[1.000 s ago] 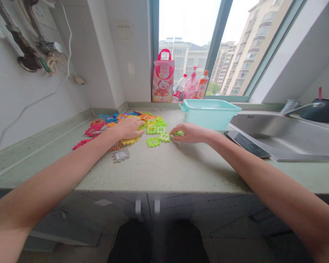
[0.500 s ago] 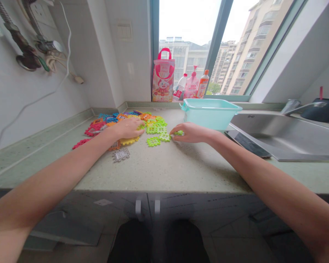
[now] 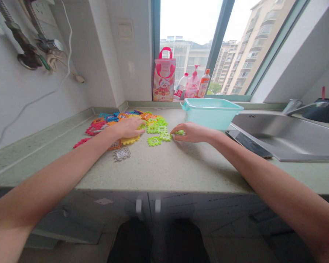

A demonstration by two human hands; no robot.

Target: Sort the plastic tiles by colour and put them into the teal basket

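Note:
My left hand (image 3: 129, 127) rests on the pile of interlocking plastic building pieces, its fingers apart; a yellow-green piece shows by the fingertips. Beneath it lie yellow pieces (image 3: 130, 140). My right hand (image 3: 190, 132) is closed on a bright green building piece (image 3: 181, 132), partly covered by the fingers, low over the counter. Between the hands lie several green pieces, among them a lone one (image 3: 154, 141) in front and another (image 3: 165, 137) close to my right fingertips. Nearer the counter's front edge is a grey piece (image 3: 122, 154) with a window pattern.
Behind my right hand stands a light teal plastic tub (image 3: 211, 116). A dark flat device (image 3: 248, 143) lies at the edge of the steel sink (image 3: 296, 137). A pink bag (image 3: 164, 82) and several bottles (image 3: 192, 86) line the windowsill. Red pieces (image 3: 94, 128) lie on the left.

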